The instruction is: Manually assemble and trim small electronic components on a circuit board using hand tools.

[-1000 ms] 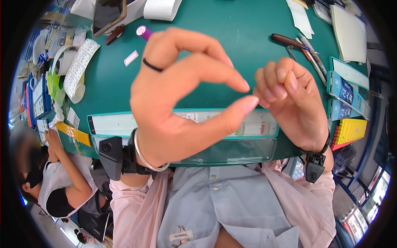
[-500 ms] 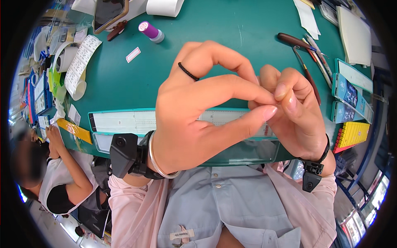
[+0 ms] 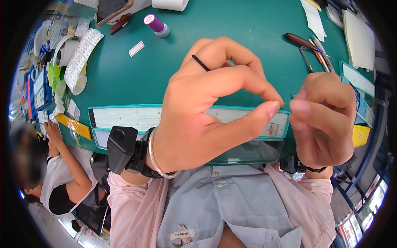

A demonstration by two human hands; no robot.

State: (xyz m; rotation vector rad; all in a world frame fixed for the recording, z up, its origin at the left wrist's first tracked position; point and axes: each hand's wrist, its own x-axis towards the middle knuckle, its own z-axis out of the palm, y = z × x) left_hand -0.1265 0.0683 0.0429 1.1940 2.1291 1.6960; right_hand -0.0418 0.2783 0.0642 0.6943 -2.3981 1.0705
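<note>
Above the green table my left hand [image 3: 206, 111] is closed in a pinch, thumb tip against index fingertip. Whatever lies between those tips is too small to make out. Just right of it, my right hand [image 3: 324, 120] is closed too, its fingers curled and the thumb pressed to them; its grip hides what it may hold. A narrow gap parts the two sets of fingertips. Below and behind the hands lies a long, shallow teal-edged case [image 3: 120, 118] with a white lined inside and a transparent lid [image 3: 248, 153] on the near side.
A purple-capped stamp [image 3: 155, 25] and a small red-bordered label [image 3: 136, 48] stand at the far left, near a phone [image 3: 111, 10]. Wooden-handled hook tools [image 3: 297, 40] and pens lie far right. Paper strips [image 3: 84, 58] curl at left. Another person [image 3: 70, 165] sits at left.
My hands have moved apart from touching fingertips. The right hand has shifted right and its fingers have curled in; the left keeps its pinch, slightly further right.
</note>
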